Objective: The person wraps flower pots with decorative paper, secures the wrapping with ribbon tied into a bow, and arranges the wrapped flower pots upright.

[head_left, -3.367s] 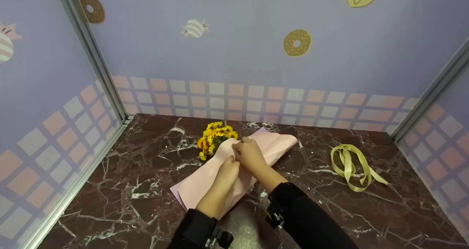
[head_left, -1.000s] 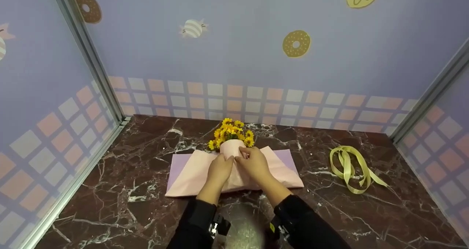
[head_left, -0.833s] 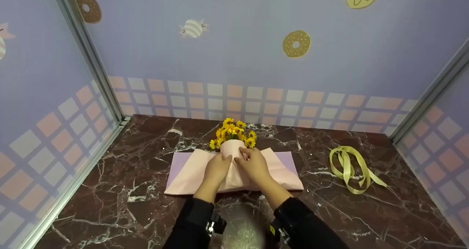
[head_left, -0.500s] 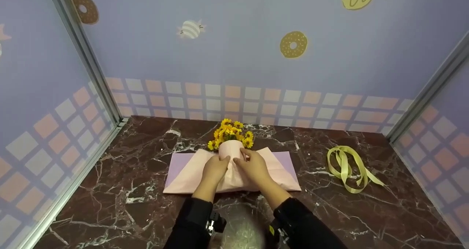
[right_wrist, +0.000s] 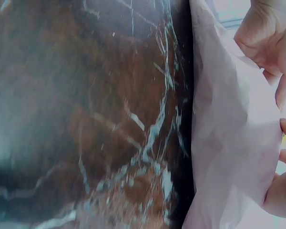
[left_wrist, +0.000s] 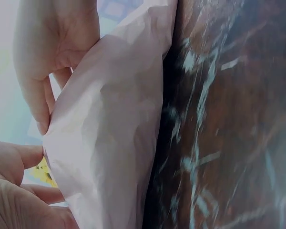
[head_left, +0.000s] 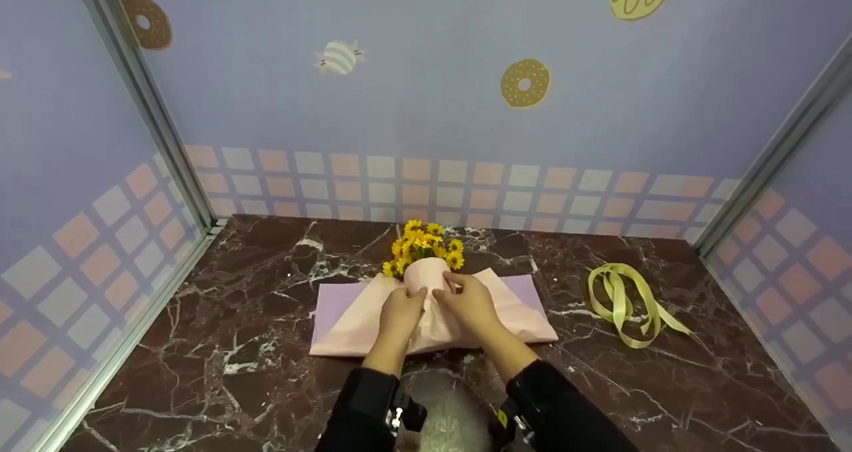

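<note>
A sheet of pink wrapping paper (head_left: 353,325) with a lilac layer (head_left: 331,305) showing at its sides lies spread toward me. Its middle curls up in a rounded fold before a bunch of yellow flowers (head_left: 416,244), whose stems are hidden. My left hand (head_left: 399,315) pinches the left side of this fold. On its right side my right hand (head_left: 471,305) holds the paper between thumb and forefinger, thumbs close together. In the left wrist view the paper (left_wrist: 109,114) bulges between both hands' fingers; the right wrist view shows the same paper (right_wrist: 229,124) creased along its front.
A loosely coiled yellow ribbon (head_left: 619,302) lies at the right on the dark marbled table (head_left: 219,399). A patterned wall (head_left: 413,92) stands behind, with side panels at left and right.
Over three seconds, the paper has turned from slanting to square in front of me, and the flowers have come to the middle. In the last half second the hands have hardly moved.
</note>
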The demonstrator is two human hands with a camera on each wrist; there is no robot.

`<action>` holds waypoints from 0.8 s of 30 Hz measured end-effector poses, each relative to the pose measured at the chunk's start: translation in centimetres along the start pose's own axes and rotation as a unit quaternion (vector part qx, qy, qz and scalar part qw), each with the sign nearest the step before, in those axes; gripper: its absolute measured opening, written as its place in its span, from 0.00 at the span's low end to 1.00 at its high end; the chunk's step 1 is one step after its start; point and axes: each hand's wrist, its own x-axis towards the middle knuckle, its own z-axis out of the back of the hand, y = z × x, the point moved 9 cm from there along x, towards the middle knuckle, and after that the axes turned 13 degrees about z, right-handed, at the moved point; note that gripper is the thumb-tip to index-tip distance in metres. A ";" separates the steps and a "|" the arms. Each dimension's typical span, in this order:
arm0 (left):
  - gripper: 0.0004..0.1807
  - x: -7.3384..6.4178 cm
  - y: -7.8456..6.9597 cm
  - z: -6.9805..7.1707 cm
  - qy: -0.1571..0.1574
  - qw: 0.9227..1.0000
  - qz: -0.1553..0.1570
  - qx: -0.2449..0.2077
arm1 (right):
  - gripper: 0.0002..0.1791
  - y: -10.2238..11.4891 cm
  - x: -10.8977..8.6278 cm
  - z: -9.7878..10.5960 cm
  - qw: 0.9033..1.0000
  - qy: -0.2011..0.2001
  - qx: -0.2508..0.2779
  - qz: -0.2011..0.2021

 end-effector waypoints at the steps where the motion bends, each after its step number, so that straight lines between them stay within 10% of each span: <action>1: 0.13 -0.1 0.0 -0.4 0.001 1.000 -0.002 -0.002 | 0.26 -0.2 -0.2 0.3 1.000 -0.001 0.001 -0.004; 16: 0.17 -2.6 -2.1 -7.0 0.005 0.998 -0.042 0.052 | 0.24 -3.3 -2.7 6.5 0.999 -0.031 -0.009 -0.027; 24: 0.24 -3.0 -2.5 -8.2 0.020 0.996 -0.042 0.072 | 0.26 -3.8 -3.8 7.3 1.000 -0.029 0.000 0.002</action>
